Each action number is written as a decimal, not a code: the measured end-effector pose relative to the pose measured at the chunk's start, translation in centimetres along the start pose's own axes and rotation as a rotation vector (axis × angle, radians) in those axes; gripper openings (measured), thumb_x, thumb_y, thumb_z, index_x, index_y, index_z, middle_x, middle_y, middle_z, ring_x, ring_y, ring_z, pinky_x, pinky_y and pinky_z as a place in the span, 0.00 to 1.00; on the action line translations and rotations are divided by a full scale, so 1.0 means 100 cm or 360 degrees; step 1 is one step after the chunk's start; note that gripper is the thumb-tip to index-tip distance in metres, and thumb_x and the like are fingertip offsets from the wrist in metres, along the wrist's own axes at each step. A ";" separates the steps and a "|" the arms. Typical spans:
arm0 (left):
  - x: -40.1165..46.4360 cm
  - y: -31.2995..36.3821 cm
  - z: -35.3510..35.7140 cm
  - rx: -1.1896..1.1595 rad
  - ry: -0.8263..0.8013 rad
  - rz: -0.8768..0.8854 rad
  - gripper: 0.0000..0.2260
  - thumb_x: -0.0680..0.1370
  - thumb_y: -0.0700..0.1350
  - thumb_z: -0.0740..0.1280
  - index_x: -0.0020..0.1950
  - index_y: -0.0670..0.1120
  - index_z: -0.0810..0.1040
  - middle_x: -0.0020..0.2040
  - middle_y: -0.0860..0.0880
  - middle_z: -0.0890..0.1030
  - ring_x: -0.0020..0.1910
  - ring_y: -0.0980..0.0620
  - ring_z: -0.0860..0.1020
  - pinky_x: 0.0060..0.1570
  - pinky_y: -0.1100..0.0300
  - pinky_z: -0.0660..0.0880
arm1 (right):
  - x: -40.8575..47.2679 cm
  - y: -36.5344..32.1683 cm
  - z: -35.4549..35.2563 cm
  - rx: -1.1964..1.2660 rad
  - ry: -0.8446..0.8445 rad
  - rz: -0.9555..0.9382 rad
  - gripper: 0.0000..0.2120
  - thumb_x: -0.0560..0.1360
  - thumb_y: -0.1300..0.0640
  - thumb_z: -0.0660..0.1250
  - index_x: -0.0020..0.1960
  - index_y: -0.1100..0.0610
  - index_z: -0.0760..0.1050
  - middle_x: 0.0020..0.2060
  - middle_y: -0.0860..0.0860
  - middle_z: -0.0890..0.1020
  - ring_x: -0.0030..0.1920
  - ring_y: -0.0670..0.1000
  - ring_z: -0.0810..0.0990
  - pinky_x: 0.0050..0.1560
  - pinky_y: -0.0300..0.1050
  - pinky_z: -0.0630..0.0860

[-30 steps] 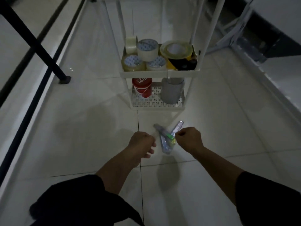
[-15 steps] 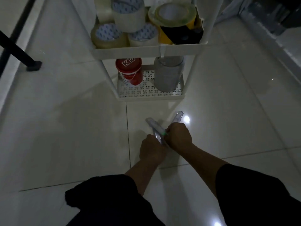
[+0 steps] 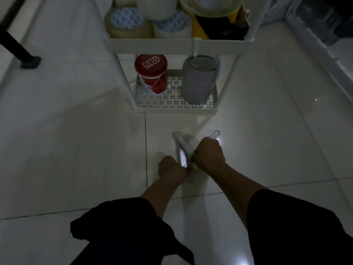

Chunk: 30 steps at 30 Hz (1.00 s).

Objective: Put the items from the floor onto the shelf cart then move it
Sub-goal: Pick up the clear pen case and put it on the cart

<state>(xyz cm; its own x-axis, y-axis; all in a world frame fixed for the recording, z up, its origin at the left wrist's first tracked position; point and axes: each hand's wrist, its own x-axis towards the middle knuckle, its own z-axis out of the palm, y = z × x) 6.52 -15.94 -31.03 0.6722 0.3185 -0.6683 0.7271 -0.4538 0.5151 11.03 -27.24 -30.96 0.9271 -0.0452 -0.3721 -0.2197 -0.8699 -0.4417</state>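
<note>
Several clear plastic tubes (image 3: 181,148) lie on the white tiled floor just in front of the white shelf cart (image 3: 177,109). My left hand (image 3: 172,170) grips the near ends of the crossed tubes. My right hand (image 3: 209,155) is closed around another clear tube (image 3: 214,134) whose far end sticks out past my knuckles. A green mark shows between the hands. The cart's bottom shelf holds a red can (image 3: 152,75) and a grey jar (image 3: 199,79). Its upper shelf carries several tape rolls (image 3: 127,23).
A black furniture leg (image 3: 19,52) stands on the floor at the far left. White framework and dark equipment (image 3: 324,25) run along the right wall. Open tiled floor lies to the left and right of my arms.
I have leaned closer to the floor and the cart. My left hand moved right from beside the tubes and took hold of their near ends. My right hand kept its grip.
</note>
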 end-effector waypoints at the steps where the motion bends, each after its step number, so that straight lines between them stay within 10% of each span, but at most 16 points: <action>1: -0.003 -0.002 -0.004 -0.0068 -0.0030 -0.0057 0.22 0.67 0.49 0.75 0.51 0.34 0.77 0.48 0.36 0.82 0.44 0.40 0.83 0.37 0.52 0.82 | -0.001 0.000 0.002 0.0000 0.0017 -0.0002 0.11 0.70 0.58 0.75 0.43 0.63 0.76 0.41 0.59 0.83 0.43 0.57 0.84 0.38 0.42 0.75; 8: -0.072 -0.025 -0.058 -0.0496 -0.0101 -0.0163 0.17 0.61 0.43 0.79 0.43 0.33 0.81 0.36 0.38 0.83 0.27 0.45 0.82 0.26 0.55 0.79 | -0.057 -0.002 -0.009 0.0088 0.0087 0.0007 0.17 0.75 0.61 0.67 0.58 0.72 0.74 0.45 0.59 0.84 0.46 0.57 0.83 0.42 0.42 0.73; 12: -0.111 -0.017 -0.120 -0.0654 -0.0096 0.0058 0.10 0.64 0.39 0.78 0.30 0.37 0.80 0.24 0.44 0.77 0.21 0.50 0.76 0.29 0.56 0.79 | -0.102 -0.034 -0.048 0.0244 0.0090 -0.0142 0.10 0.74 0.53 0.73 0.41 0.59 0.85 0.31 0.49 0.84 0.30 0.40 0.79 0.39 0.28 0.69; 18: -0.182 0.045 -0.213 -0.0732 -0.0069 0.0498 0.15 0.68 0.40 0.77 0.21 0.44 0.79 0.23 0.44 0.76 0.23 0.49 0.73 0.32 0.56 0.78 | -0.160 -0.103 -0.158 0.0501 0.0384 -0.0438 0.05 0.70 0.49 0.75 0.36 0.49 0.84 0.28 0.42 0.83 0.32 0.37 0.81 0.40 0.34 0.75; 30: -0.301 0.236 -0.352 -0.0849 0.0099 0.1056 0.11 0.70 0.45 0.77 0.40 0.36 0.84 0.30 0.42 0.81 0.26 0.50 0.79 0.30 0.59 0.79 | -0.167 -0.236 -0.379 0.0585 0.1032 -0.0783 0.09 0.71 0.51 0.75 0.34 0.52 0.83 0.26 0.46 0.82 0.30 0.43 0.81 0.33 0.43 0.79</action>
<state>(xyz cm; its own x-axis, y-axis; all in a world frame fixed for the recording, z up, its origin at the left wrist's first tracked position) 8.29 -6.89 20.16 0.9773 0.1773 -0.1162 0.1378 -0.1149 0.9838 12.22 -24.56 16.67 0.9073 -0.0741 0.4140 0.2680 -0.6568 -0.7048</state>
